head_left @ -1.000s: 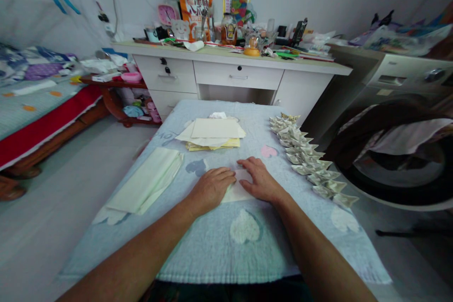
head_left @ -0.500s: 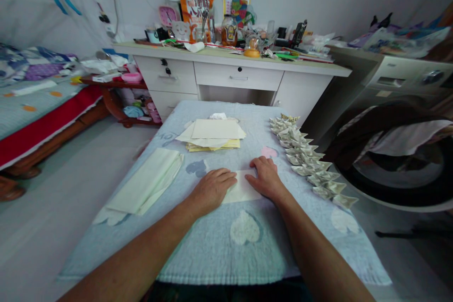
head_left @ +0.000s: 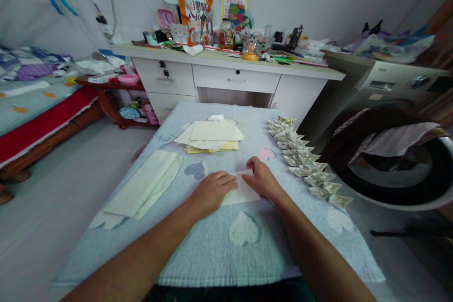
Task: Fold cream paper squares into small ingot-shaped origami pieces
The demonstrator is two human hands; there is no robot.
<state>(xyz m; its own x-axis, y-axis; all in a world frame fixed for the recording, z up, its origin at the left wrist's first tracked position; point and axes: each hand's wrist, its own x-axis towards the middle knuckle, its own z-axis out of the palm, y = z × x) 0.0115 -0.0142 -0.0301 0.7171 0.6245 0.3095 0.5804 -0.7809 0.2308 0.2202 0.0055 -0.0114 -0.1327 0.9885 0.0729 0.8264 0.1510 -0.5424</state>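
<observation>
A small cream sheet of paper lies on the cloth-covered table in front of me. My left hand rests flat over the sheet's left part, its fingers stretched out and close together. At the sheet's far right corner, the thumb and fingers of my right hand are pinched on the paper. Beyond my hands sits a stack of cream and yellow paper. Larger pale green folded sheets lie to the left. Several folded paper boats stand in a slanting row on the right.
The table bears a blue patterned cloth. Behind it is a white desk crowded with a snack bag, a jar and other items. A washing machine stands at the right, a bed at the left.
My right hand's fingers have curled in from lying on the sheet to a pinch at its far right corner. The left hand keeps its place; the view has shifted slightly.
</observation>
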